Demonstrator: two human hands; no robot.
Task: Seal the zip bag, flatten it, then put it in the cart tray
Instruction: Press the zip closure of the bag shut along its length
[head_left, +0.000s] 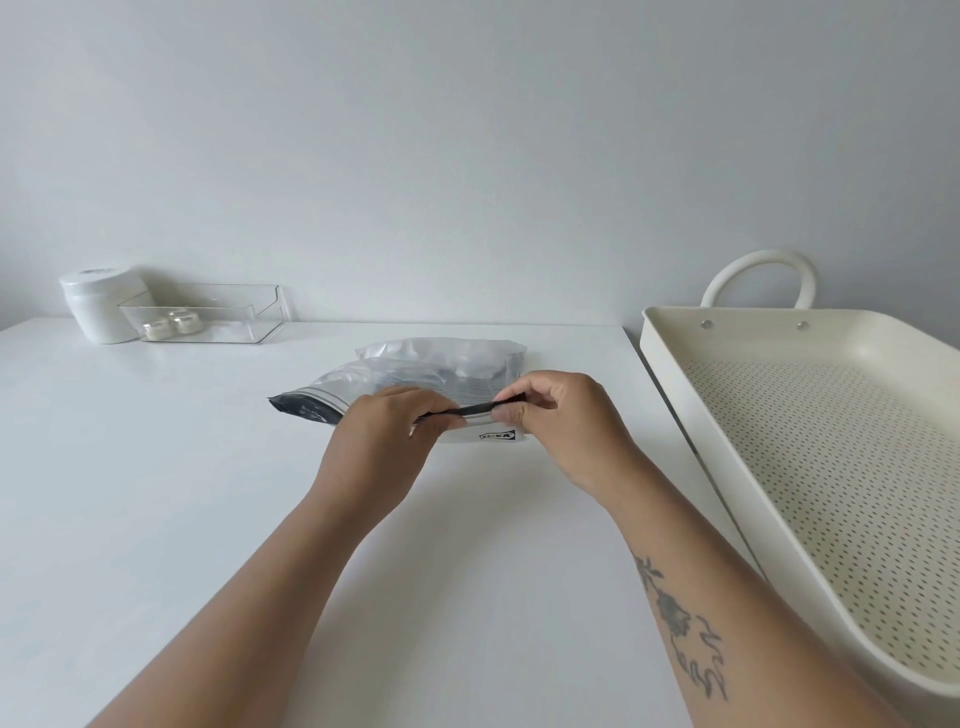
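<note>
A plain white table (156, 467) fills the lower part of the view and meets a bare pale grey wall (467, 130) at its far edge. In the far left corner of the table stands a round white lidded tub (96, 306), close to the wall. Just to its right, touching or nearly touching it, sits a clear rectangular plastic box (218, 312), open at the top. Inside the box, at its left end, lie two small round cream-coloured pots (169, 323) side by side; what they hold cannot be told

Bare forearms; dark floral tattoo (680, 629) on right.
</note>
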